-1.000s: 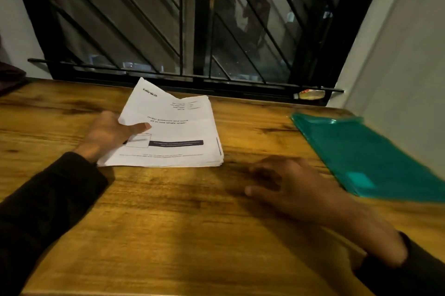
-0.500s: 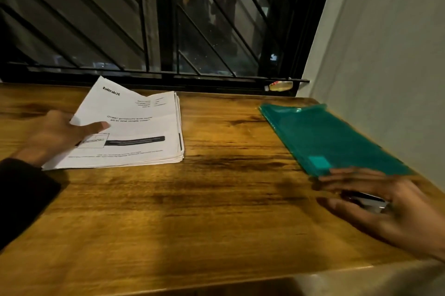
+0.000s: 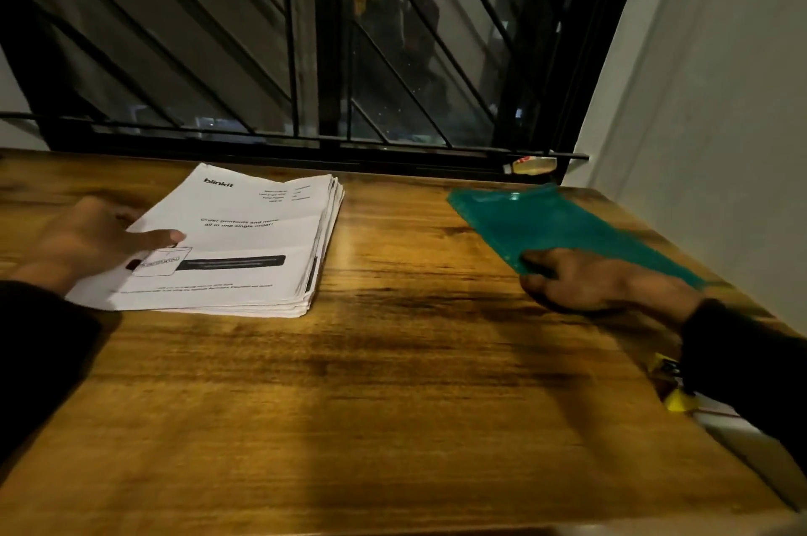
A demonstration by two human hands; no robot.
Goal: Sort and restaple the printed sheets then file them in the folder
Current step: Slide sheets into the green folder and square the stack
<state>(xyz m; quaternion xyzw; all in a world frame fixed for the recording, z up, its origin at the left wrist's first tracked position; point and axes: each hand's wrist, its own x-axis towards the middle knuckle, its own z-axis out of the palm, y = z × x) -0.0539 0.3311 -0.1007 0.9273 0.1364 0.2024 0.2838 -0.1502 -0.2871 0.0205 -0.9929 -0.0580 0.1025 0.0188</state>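
Observation:
A stack of white printed sheets (image 3: 244,243) lies on the left of the wooden table (image 3: 393,382), its top page headed "blinkit". My left hand (image 3: 96,238) holds the stack's left edge, thumb lying across the top page. A green translucent folder (image 3: 563,221) lies flat at the right, near the wall. At the folder's near corner my right hand (image 3: 585,280) grips it, thumb on top and fingers curled beneath the edge.
A barred window (image 3: 305,55) runs along the table's far edge, and a white wall (image 3: 720,142) closes the right side. A small bottle (image 3: 528,164) lies on the sill. A yellow object (image 3: 674,398) peeks out at the table's right edge, partly hidden by my sleeve.
My right hand moved from the middle of the table to the right and took hold of the folder's near corner. The left hand stayed on the sheets.

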